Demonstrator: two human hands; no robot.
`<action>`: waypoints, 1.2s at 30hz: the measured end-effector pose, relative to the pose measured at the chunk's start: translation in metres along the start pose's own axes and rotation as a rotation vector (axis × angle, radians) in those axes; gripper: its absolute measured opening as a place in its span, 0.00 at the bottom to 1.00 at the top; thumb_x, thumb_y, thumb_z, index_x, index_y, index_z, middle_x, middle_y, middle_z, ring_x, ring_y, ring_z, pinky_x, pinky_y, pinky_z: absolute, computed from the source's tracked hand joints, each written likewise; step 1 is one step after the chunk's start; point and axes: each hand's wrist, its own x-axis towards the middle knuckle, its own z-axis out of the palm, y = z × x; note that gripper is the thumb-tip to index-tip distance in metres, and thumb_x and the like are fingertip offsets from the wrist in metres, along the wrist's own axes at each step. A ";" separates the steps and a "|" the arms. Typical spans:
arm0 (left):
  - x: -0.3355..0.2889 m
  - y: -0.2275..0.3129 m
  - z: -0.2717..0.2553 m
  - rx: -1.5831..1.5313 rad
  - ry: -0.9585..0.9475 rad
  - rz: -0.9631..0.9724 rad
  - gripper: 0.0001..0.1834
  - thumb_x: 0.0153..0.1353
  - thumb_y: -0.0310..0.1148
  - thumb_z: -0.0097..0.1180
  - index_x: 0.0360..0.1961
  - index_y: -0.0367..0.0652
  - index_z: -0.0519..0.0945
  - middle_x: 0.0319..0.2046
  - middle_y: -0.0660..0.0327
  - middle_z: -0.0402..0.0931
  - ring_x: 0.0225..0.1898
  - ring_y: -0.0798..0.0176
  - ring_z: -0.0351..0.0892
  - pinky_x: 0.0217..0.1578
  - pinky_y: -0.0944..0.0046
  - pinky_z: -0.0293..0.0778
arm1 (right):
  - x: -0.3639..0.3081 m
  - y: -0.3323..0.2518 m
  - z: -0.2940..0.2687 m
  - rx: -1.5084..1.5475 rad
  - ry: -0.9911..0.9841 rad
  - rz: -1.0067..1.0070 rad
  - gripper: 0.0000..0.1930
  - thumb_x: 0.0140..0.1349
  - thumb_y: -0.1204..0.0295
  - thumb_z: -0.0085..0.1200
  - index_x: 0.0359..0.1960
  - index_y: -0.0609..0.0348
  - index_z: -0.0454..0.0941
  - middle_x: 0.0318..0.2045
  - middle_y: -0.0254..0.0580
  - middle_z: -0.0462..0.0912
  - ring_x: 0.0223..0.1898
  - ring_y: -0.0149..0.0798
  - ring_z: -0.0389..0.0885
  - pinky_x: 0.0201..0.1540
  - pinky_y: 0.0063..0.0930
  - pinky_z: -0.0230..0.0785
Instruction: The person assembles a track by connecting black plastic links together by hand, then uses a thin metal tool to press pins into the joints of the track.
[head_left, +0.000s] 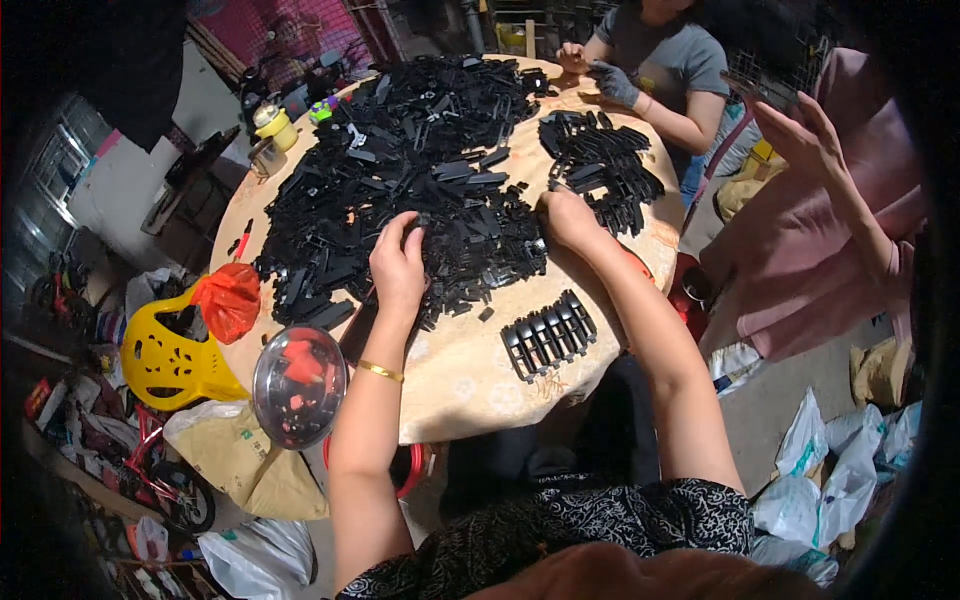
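From the head camera, I look down on a round table [450, 385] covered largely by a loose heap of black plastic pieces [390, 190]. My left hand [396, 264] is over the near part of that heap, fingers partly curled with the thumb toward them; I can't tell whether a piece is between the tips. My right hand [574, 220] is at the heap's right side, fingers bent and tips pointing away from me; its grip is hidden, so I can't say what it has hold of. Just beyond it lies a smaller pile of long black parts [598, 165]. Nearer me, a row of black clips [548, 335] lies side by side on the table. A clear bowl [300, 418] with red pieces in it is beside my left forearm. Across the table, a co-worker's gloved hand [613, 84] is raised.
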 end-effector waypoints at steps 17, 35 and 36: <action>0.005 -0.018 -0.001 -0.719 0.067 -0.436 0.11 0.56 0.23 0.51 0.41 0.36 0.71 0.36 0.63 0.73 0.37 0.70 0.73 0.39 0.71 0.70 | -0.024 -0.008 -0.025 0.014 -0.089 0.053 0.11 0.44 0.78 0.50 0.32 0.57 0.79 0.30 0.52 0.78 0.36 0.50 0.76 0.40 0.38 0.69; 0.009 -0.017 -0.006 -0.665 -0.046 -0.221 0.19 0.57 0.24 0.49 0.51 0.39 0.68 0.39 0.61 0.74 0.39 0.67 0.73 0.38 0.72 0.68 | -0.037 -0.050 -0.032 0.741 -0.022 0.108 0.08 0.50 0.79 0.54 0.35 0.62 0.77 0.34 0.40 0.79 0.34 0.29 0.77 0.38 0.22 0.70; 0.008 -0.009 -0.007 -0.580 -0.072 -0.179 0.20 0.57 0.24 0.48 0.53 0.40 0.68 0.40 0.62 0.74 0.38 0.73 0.71 0.35 0.77 0.67 | -0.037 -0.049 -0.031 0.761 0.035 0.007 0.08 0.50 0.80 0.54 0.35 0.63 0.77 0.34 0.40 0.79 0.34 0.29 0.77 0.38 0.22 0.70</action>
